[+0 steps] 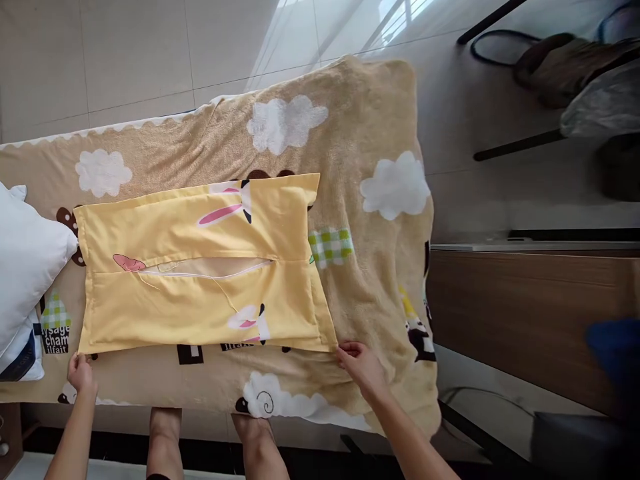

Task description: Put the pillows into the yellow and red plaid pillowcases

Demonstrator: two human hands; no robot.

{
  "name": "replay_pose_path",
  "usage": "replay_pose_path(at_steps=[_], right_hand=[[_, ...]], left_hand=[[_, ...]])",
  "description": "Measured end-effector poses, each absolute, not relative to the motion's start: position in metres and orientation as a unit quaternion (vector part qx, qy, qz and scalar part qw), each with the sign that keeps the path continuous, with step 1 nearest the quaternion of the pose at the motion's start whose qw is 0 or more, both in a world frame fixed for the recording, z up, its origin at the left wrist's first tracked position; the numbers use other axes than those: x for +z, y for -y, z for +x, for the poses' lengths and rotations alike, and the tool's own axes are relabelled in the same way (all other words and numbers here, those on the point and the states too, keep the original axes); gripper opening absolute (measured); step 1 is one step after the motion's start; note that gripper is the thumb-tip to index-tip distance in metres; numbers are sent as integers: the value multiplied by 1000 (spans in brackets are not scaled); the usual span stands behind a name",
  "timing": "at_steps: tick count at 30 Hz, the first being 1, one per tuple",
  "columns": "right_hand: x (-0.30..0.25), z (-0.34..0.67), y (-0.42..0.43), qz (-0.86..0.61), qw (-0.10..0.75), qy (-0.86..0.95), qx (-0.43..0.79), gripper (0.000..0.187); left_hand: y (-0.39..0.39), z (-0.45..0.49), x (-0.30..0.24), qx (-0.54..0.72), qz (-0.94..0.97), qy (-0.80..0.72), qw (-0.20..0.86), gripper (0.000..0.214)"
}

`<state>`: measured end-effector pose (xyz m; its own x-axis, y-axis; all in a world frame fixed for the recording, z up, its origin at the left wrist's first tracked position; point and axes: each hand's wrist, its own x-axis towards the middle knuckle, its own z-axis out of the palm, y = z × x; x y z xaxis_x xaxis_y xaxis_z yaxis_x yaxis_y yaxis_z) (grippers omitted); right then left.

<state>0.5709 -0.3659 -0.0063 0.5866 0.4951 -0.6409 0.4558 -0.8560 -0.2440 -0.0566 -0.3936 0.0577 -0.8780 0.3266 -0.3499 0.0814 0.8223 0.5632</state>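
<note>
A yellow pillowcase (165, 307) with rabbit prints lies spread on a tan blanket (345, 120). Its zipper opening (210, 268) gapes along the middle, with loose threads beside it. At the near left corner, my left hand (81, 373) pinches the fabric. My right hand (361, 365) grips the near right corner between thumb and fingers. Both hands hold the near edge stretched between them. The far edge rests on the blanket, its right corner folded a little.
A white pillow (30, 260) with a dark label lies at the left on the blanket. Tiled floor (135, 60) stretches beyond the far side. To the right stand a wooden panel (525, 300) and a rack with dark legs (520, 143) and bags.
</note>
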Motion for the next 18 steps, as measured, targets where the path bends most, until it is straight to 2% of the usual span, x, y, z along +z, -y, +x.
replay_pose_path(at_steps=[3,5,8,9,11,14,18], right_hand=[[-11,532,363,-914,48,327,237,39],[-9,477,361,-862,99,464,178,40],[-5,371,359,-664,158,699,214,44],[-6,338,357,-598,142,749,246,51],[-15,294,348,-532,115,792,277,58],[-44,305,329,-507,81,813,274,58],[-74,436,322,-612,46,772,163,56]], left_hand=[[387,-28,52,239,219,-933,156,42],[383,12,39,221,297,-916,153,47],[375,93,8,172,474,-830,238,47],[372,117,-3,118,581,-755,279,48],[362,146,-24,35,710,-643,286,50],[352,123,-44,-34,760,-610,222,50],[368,1,-31,-45,597,-798,64,56]])
